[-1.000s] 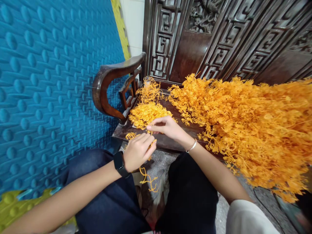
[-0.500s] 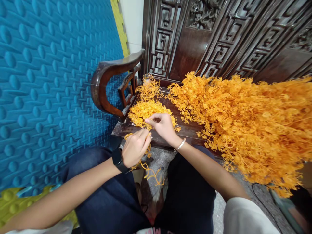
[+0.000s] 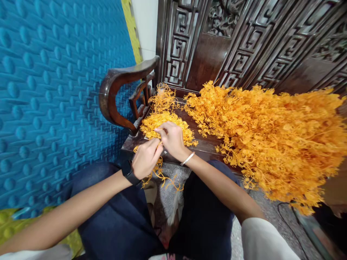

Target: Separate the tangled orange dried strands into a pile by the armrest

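Note:
My left hand point(image 3: 146, 158), with a dark watch on its wrist, is closed round an orange plastic flower stem point(image 3: 165, 178). The thin branching end of this stem hangs below the hand, between my knees. My right hand point(image 3: 172, 140), a pale bangle at its wrist, is pinched shut right beside the left fingertips. What lies between its fingertips is too small to make out. Just behind both hands a heap of small yellow-orange plastic blossoms point(image 3: 165, 119) rests on the dark wooden seat point(image 3: 207, 144). Bare orange stems point(image 3: 162, 99) lie beyond that heap.
A big pile of orange artificial flower sprays point(image 3: 271, 141) covers the right side of the seat and hangs over its front edge. At the left is a curved wooden armrest point(image 3: 108, 94), with blue foam matting point(image 3: 54, 108) past it. A carved wooden backrest point(image 3: 208, 61) stands behind.
My right hand has moved closer to the left, so their fingertips now nearly meet. The hanging stem has swung up slightly. The whole view has shifted a little.

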The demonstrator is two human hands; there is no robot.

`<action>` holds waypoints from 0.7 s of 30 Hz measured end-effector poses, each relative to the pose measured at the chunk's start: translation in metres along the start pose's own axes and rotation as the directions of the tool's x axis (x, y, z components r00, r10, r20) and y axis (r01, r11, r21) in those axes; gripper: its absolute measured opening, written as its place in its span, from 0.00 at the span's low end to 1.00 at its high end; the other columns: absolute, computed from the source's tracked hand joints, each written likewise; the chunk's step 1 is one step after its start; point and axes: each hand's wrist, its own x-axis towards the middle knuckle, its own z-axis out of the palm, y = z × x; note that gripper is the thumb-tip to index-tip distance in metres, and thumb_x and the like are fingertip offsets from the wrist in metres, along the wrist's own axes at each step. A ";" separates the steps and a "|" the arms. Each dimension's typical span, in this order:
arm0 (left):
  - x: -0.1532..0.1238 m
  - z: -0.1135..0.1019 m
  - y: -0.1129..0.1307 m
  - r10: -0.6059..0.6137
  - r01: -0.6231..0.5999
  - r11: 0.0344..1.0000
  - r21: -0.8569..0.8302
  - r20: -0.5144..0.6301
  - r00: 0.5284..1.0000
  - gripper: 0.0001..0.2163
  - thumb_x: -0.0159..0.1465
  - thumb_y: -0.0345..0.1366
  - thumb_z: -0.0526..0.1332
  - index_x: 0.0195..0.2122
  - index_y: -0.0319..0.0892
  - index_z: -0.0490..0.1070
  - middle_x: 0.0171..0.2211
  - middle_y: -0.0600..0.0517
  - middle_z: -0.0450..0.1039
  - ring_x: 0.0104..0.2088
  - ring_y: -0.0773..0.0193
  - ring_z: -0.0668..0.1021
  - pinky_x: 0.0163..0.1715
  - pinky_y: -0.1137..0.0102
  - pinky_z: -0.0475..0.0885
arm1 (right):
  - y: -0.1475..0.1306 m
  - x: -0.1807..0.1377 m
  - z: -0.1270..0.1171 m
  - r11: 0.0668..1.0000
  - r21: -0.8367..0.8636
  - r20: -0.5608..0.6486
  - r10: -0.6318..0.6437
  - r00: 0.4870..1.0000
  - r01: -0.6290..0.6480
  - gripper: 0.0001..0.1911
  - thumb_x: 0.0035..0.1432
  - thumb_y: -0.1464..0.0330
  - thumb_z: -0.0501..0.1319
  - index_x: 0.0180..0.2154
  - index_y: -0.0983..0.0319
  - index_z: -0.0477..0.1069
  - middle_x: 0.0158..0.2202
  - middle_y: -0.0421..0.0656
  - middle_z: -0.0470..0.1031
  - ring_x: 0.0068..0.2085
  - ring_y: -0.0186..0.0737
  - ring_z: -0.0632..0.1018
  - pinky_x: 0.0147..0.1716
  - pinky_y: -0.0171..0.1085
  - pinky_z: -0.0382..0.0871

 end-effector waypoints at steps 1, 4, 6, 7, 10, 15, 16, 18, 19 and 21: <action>0.002 0.000 -0.001 -0.007 0.007 1.000 -0.003 -0.009 1.000 0.11 0.64 0.31 0.47 0.23 0.43 0.54 0.20 0.56 0.57 0.22 0.67 0.64 0.25 0.71 0.56 | -0.001 0.000 0.002 1.000 -0.027 -0.011 -0.004 1.000 0.004 0.11 0.58 0.70 0.56 0.23 0.63 0.68 0.25 0.41 0.70 0.29 0.34 0.68 0.32 0.35 0.60; 0.005 -0.001 -0.005 -0.024 0.024 1.000 -0.002 -0.030 0.999 0.12 0.63 0.32 0.47 0.22 0.43 0.53 0.19 0.56 0.56 0.21 0.68 0.63 0.25 0.71 0.55 | -0.002 0.001 0.010 0.994 -0.104 -0.022 -0.016 1.000 0.014 0.11 0.58 0.69 0.56 0.24 0.64 0.68 0.26 0.42 0.70 0.30 0.35 0.69 0.33 0.34 0.61; 0.003 0.000 -0.003 -0.032 0.032 0.999 -0.004 -0.043 0.999 0.12 0.63 0.32 0.48 0.21 0.43 0.52 0.19 0.56 0.55 0.21 0.68 0.62 0.24 0.71 0.55 | 0.000 0.005 0.012 0.985 -0.168 -0.033 -0.050 0.998 0.043 0.11 0.59 0.69 0.55 0.25 0.64 0.68 0.27 0.43 0.70 0.31 0.36 0.69 0.33 0.35 0.61; 0.001 0.001 0.000 -0.031 0.031 1.000 -0.006 -0.038 0.999 0.12 0.63 0.31 0.48 0.21 0.43 0.52 0.19 0.57 0.55 0.20 0.68 0.62 0.24 0.71 0.55 | 0.003 0.009 0.010 0.977 -0.204 -0.052 -0.074 0.996 0.062 0.10 0.59 0.70 0.54 0.26 0.64 0.68 0.28 0.44 0.70 0.32 0.37 0.69 0.34 0.36 0.61; -0.013 0.005 0.010 0.007 -0.005 0.999 -0.034 0.060 0.998 0.13 0.64 0.31 0.47 0.21 0.43 0.51 0.18 0.57 0.55 0.20 0.68 0.62 0.24 0.71 0.55 | 0.020 0.028 -0.007 0.970 -0.242 -0.177 -0.070 0.982 0.025 0.09 0.58 0.74 0.53 0.27 0.65 0.68 0.30 0.46 0.71 0.34 0.38 0.69 0.36 0.38 0.61; -0.022 0.008 0.013 -0.045 0.059 0.996 -0.068 0.199 0.979 0.13 0.66 0.33 0.46 0.22 0.42 0.53 0.21 0.56 0.58 0.23 0.68 0.65 0.27 0.72 0.56 | 0.072 0.058 -0.045 0.962 0.171 -0.164 0.240 0.957 -0.212 0.07 0.53 0.69 0.59 0.25 0.65 0.68 0.23 0.39 0.69 0.25 0.32 0.68 0.29 0.34 0.63; -0.020 0.007 0.011 -0.046 0.063 0.996 -0.069 0.222 0.974 0.13 0.65 0.34 0.46 0.22 0.42 0.53 0.21 0.56 0.58 0.23 0.68 0.65 0.27 0.71 0.56 | 0.082 0.060 -0.049 0.940 0.237 -0.124 0.279 0.952 -0.245 0.05 0.51 0.70 0.59 0.26 0.65 0.68 0.22 0.39 0.68 0.25 0.31 0.68 0.29 0.34 0.63; -0.017 0.007 0.008 -0.029 0.051 0.996 -0.077 0.263 0.964 0.13 0.65 0.33 0.47 0.22 0.42 0.54 0.21 0.55 0.58 0.24 0.68 0.65 0.28 0.71 0.56 | 0.101 0.061 -0.051 0.894 0.324 -0.047 0.341 0.939 -0.309 0.01 0.48 0.72 0.60 0.27 0.65 0.68 0.22 0.37 0.68 0.24 0.30 0.68 0.28 0.33 0.63; -0.016 0.008 0.007 -0.023 0.047 0.996 -0.080 0.276 0.961 0.12 0.65 0.33 0.47 0.22 0.42 0.55 0.22 0.55 0.58 0.24 0.68 0.65 0.28 0.71 0.56 | 0.109 0.061 -0.050 0.874 0.352 -0.009 0.362 0.932 -0.336 0.03 0.47 0.73 0.60 0.28 0.64 0.68 0.21 0.36 0.67 0.23 0.29 0.67 0.27 0.32 0.63; -0.014 0.008 0.007 -0.030 0.055 0.995 -0.082 0.280 0.960 0.12 0.65 0.33 0.47 0.22 0.41 0.55 0.22 0.55 0.58 0.24 0.68 0.65 0.28 0.71 0.56 | 0.121 0.059 -0.047 0.848 0.385 0.054 0.374 0.926 -0.365 0.07 0.43 0.74 0.62 0.29 0.64 0.66 0.19 0.34 0.67 0.23 0.29 0.68 0.28 0.32 0.64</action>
